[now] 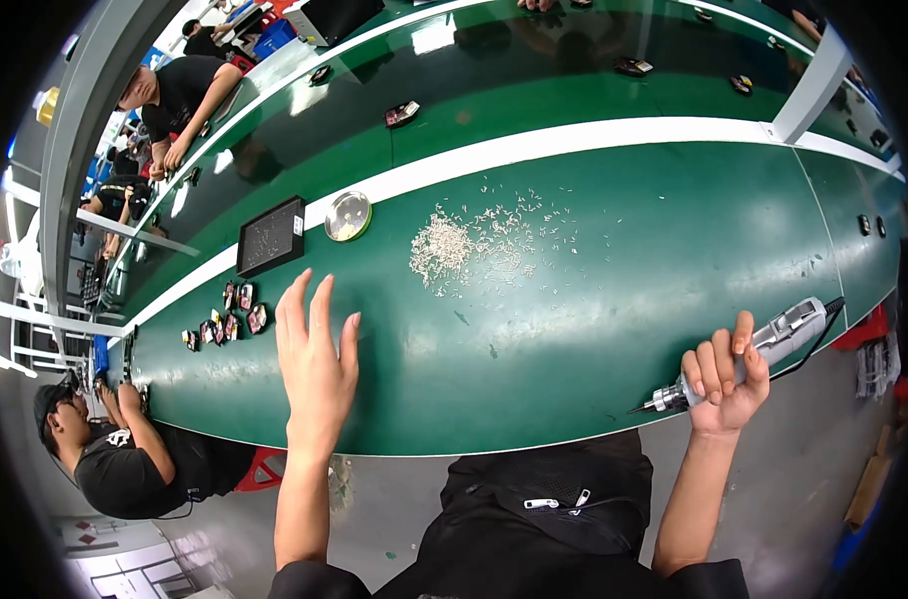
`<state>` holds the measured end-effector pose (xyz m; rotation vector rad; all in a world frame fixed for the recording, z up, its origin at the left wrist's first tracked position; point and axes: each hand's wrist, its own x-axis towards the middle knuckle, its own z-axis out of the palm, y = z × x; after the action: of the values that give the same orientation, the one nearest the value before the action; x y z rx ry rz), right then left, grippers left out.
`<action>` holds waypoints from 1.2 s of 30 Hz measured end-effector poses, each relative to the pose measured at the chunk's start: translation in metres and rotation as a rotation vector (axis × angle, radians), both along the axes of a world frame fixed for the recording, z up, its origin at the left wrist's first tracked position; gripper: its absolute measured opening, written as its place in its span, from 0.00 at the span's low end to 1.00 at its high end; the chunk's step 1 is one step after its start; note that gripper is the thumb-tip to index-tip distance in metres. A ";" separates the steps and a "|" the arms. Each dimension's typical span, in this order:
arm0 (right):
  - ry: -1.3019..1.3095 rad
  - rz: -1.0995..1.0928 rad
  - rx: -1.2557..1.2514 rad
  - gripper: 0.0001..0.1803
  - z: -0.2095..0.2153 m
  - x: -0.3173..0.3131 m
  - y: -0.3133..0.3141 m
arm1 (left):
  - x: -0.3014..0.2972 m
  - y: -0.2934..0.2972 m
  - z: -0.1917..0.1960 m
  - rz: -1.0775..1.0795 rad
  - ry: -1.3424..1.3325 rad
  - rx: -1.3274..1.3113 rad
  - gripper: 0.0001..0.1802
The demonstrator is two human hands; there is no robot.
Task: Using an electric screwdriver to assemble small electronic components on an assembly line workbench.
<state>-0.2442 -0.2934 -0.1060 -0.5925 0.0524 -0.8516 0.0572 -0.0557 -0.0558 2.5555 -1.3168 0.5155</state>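
My right hand (723,377) grips a grey electric screwdriver (773,344) at the near right edge of the green bench (624,299), its bit pointing left. My left hand (316,361) hovers flat over the bench with fingers spread and nothing in it. Nearest to it, up and to the left, lie several small dark parts (229,317). A pile of tiny pale screws (444,250) spreads over the bench's middle, scattered to the right.
A black tray (270,236) and a round metal dish (347,216) sit by the white stripe (574,140). Small dark units ride the far belt (402,113). One seated person works at the lower left (125,454), another at the upper left (180,95).
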 end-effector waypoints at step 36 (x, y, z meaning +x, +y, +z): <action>-0.070 0.017 0.167 0.07 -0.005 0.000 -0.001 | -0.093 -0.072 -0.014 -0.391 0.771 -0.354 0.02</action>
<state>-0.2447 -0.2943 -0.1110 -0.4059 0.0541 -0.8414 -0.0359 -0.1273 -0.0702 1.8293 -1.2212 -0.2746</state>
